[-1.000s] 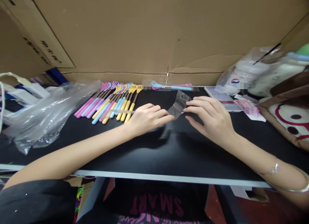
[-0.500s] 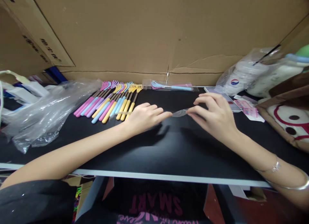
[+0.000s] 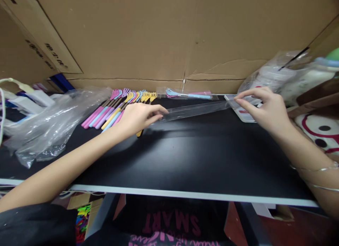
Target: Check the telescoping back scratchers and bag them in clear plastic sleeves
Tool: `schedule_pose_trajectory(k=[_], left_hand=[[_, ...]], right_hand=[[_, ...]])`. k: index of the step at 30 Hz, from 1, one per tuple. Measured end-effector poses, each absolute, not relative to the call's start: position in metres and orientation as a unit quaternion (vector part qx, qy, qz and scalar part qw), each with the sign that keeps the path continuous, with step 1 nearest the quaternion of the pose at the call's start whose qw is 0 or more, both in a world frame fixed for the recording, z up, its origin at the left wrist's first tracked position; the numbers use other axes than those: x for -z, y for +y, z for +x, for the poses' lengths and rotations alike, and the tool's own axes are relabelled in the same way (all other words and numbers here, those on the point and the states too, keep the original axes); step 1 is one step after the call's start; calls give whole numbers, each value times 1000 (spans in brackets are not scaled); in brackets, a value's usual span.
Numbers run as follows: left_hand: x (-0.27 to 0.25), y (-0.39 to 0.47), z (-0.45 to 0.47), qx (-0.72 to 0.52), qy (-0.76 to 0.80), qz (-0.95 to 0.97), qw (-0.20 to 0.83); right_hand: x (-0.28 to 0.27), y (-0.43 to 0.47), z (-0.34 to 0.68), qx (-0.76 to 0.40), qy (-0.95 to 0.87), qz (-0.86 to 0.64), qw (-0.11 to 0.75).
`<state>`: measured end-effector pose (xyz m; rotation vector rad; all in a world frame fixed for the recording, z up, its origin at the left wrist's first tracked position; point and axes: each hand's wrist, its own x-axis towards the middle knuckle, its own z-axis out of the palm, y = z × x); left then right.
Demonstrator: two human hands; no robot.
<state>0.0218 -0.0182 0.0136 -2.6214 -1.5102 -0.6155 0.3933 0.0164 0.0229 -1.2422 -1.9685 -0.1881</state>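
Observation:
A long, narrow clear plastic sleeve (image 3: 196,111) is stretched above the black table between my two hands. My left hand (image 3: 141,117) has its fingers closed on the left end. My right hand (image 3: 266,106) pinches the other end between thumb and forefinger. Behind and left of my left hand lies a row of telescopic back scratchers (image 3: 111,111) with pink, blue, purple and yellow handles and claw-shaped heads; my hand hides part of them. Farther back, near the cardboard, a clear packet (image 3: 189,94) holds back scratchers in blue and pink.
A heap of clear plastic bags (image 3: 53,122) covers the table's left side, beside white plugs (image 3: 39,97). To the right are a flat clear case (image 3: 242,111), a bagged cup (image 3: 275,76) and a brown bag (image 3: 317,126). A cardboard wall (image 3: 169,37) closes off the back.
My right hand has moved right and my left hand slightly left and back. The bunched plastic between them is now drawn out into a long strip.

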Motion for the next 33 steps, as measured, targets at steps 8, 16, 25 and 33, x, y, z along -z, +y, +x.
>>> schedule_pose_trajectory(k=[8, 16, 25, 33], left_hand=[[-8, -11, 9, 276, -472, -813, -202], [-4, -15, 16, 295, -472, -774, -302], [4, -17, 18, 285, -461, -786, -296], [0, -25, 28, 303, -466, -773, -306]], right_hand=[[-17, 24, 394, -65, -739, -522, 422], [-1, 33, 394, -103, -749, -509, 412], [9, 28, 383, 134, -807, -451, 356], [14, 0, 346, 127, -903, -323, 254]])
